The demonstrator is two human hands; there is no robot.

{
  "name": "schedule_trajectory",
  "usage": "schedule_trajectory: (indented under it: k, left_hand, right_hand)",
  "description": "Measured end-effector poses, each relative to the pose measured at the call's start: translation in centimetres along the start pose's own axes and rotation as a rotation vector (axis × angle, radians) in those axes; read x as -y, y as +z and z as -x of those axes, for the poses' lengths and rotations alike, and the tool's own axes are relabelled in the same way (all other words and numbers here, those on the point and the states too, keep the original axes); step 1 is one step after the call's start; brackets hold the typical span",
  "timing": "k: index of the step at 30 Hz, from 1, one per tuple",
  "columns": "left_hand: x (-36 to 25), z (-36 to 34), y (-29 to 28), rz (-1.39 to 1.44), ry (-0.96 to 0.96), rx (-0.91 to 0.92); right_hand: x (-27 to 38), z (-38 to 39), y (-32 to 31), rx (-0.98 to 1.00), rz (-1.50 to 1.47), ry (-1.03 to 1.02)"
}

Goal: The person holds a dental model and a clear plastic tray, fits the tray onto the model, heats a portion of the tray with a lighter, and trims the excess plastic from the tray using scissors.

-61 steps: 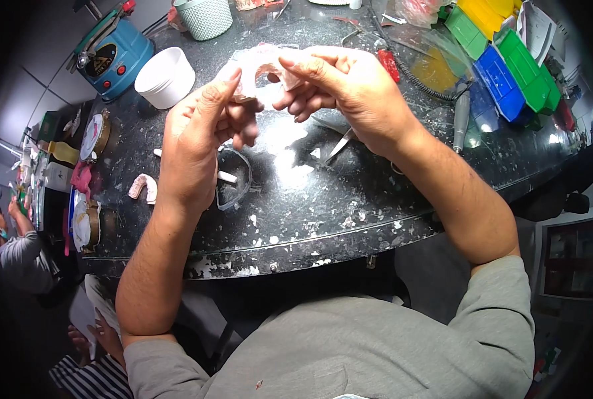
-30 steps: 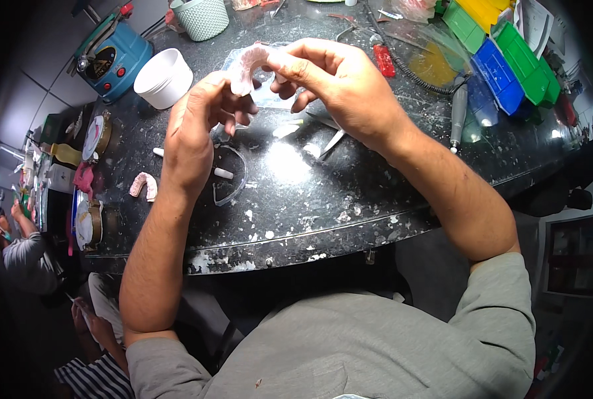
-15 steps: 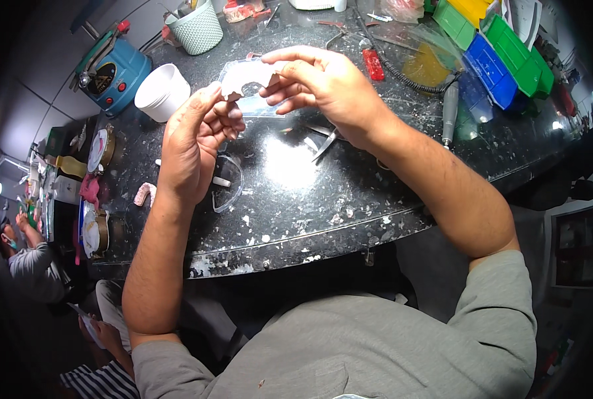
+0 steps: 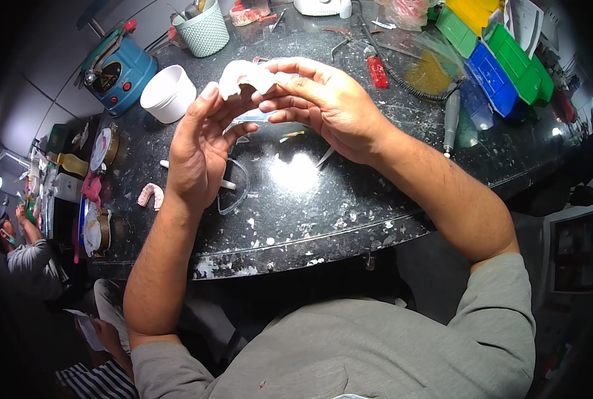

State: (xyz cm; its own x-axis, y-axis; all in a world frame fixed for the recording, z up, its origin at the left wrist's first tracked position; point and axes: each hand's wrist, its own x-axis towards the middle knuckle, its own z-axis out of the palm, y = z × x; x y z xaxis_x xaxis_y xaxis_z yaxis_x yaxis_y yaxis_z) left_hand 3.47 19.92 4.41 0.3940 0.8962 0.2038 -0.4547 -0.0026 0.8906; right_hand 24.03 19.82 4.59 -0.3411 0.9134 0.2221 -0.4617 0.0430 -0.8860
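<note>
A white, arch-shaped plaster dental cast (image 4: 244,77) is held up above the dark bench. My right hand (image 4: 342,106) pinches its right end between thumb and fingers. My left hand (image 4: 200,143) is at its left side, thumb standing off the cast and fingers apart; one finger reaches beneath it, and I cannot tell whether it touches. Below the hands lies a clear plastic piece (image 4: 260,118), partly covered. Clear-rimmed glasses (image 4: 246,186) lie beside my left wrist. A small pinkish dental arch model (image 4: 151,195) rests left of my left forearm.
Stacked white tubs (image 4: 168,94), a blue machine (image 4: 120,76) and a pale green basket (image 4: 204,31) stand at the back left. To the right are a grey handpiece (image 4: 451,121) with a coiled cord, blue bins (image 4: 490,80) and green bins (image 4: 526,60). Other people sit at the left.
The cast has tilted, its arch opening now facing down toward me. My left thumb has come away from its edge, and the left fingers have spread.
</note>
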Motion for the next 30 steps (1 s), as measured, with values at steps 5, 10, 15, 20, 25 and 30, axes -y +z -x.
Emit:
schedule_trajectory:
  k: [5, 10, 15, 20, 25, 30]
  left_hand:
    - [0.2, 0.2, 1.0, -0.119, 0.072, 0.024]
    - [0.6, 0.0, 0.8, -0.015, 0.112, 0.022]
    - [0.1, -0.1, 1.1, -0.045, 0.034, -0.062]
    - [-0.1, 0.0, 0.9, -0.076, -0.026, -0.063]
    - [-0.3, 0.1, 1.0, -0.126, -0.069, -0.094]
    - [-0.5, -0.3, 0.9, 0.134, -0.098, -0.128]
  right_hand:
    - [0.6, 0.3, 0.6, 0.044, -0.011, -0.079]
    - [1.1, 0.4, 1.1, 0.025, 0.104, -0.132]
    - [2.7, -0.2, -1.1, -0.171, 0.557, -0.205]
    - [2.0, -0.6, 0.4, -0.289, 0.517, -0.419]
    - [2.2, 0.2, 0.0, -0.106, 0.852, -0.281]
    - [2.0, 0.5, 0.8, -0.228, 0.710, -0.420]
